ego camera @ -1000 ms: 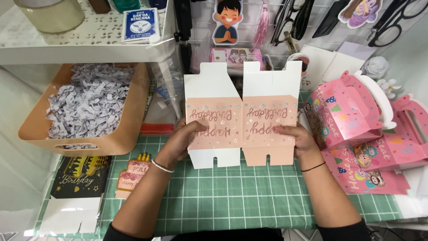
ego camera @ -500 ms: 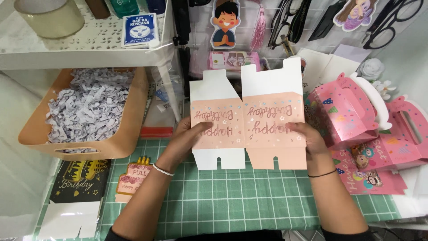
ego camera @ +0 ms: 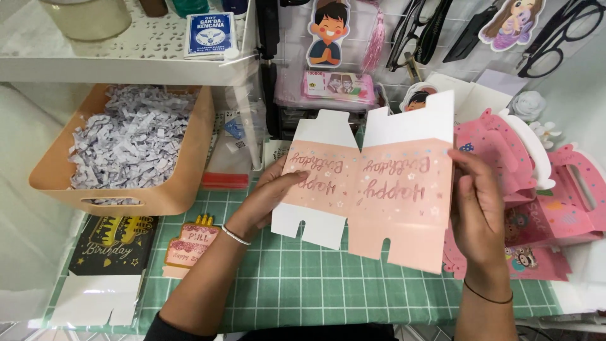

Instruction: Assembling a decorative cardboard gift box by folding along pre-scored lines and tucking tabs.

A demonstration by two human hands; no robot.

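Observation:
I hold a flat pink and white cardboard box blank (ego camera: 379, 183) with glittery lettering, upside down to me, above the green cutting mat (ego camera: 303, 284). My left hand (ego camera: 268, 199) grips its left panel, thumb on the front and fingers behind. My right hand (ego camera: 476, 211) holds the right edge, fingers curled round it. The blank is bent along its middle crease, the right half nearer to me.
A tan tub of shredded white paper (ego camera: 129, 148) sits at the left under a white shelf (ego camera: 126, 63). A black box blank (ego camera: 110, 246) and a cake-shaped card (ego camera: 189, 246) lie on the mat's left. Folded pink gift boxes (ego camera: 543, 189) crowd the right.
The blank has come closer and shifted right, and it now folds along its middle crease with the right half swinging toward me. Both hands kept their hold.

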